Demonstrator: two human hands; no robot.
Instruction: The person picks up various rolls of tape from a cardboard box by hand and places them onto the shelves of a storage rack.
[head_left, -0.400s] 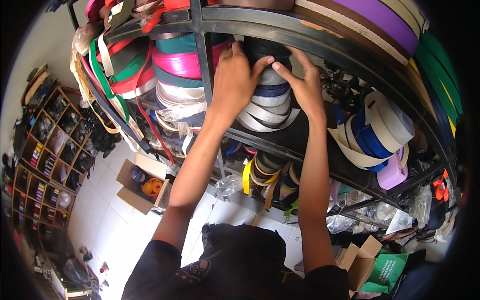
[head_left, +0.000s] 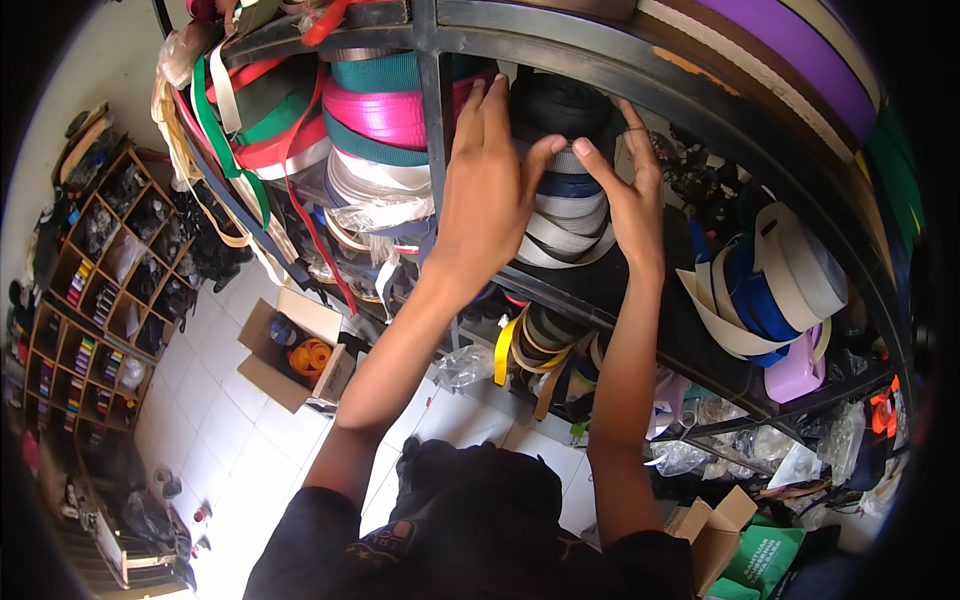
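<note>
A stack of webbing rolls stands on the black metal shelf in front of me. At its top lies a black webbing roll (head_left: pixel 562 105), with grey, navy and pale grey webbing rolls (head_left: pixel 566 215) beneath. My left hand (head_left: pixel 487 185) cups the left side of the black roll, fingers reaching up and back. My right hand (head_left: pixel 632 195) holds the opposite side, its fingers partly hidden behind the roll. Both thumbs press in at the front, near the lower edge of the black roll, with a small gap between their tips.
A shelf post (head_left: pixel 436 130) rises left of my left hand, beside pink and teal ribbon rolls (head_left: pixel 375 115). The upper shelf's front bar (head_left: pixel 560 52) crosses just above my fingers. Beige and blue webbing rolls (head_left: pixel 790 265) lie at the right. A cardboard box (head_left: pixel 270 385) sits on the tiled floor.
The view has shifted, and the whole scene sits farther right in it. My thumbs have moved slightly apart, and more of the black roll shows between my hands.
</note>
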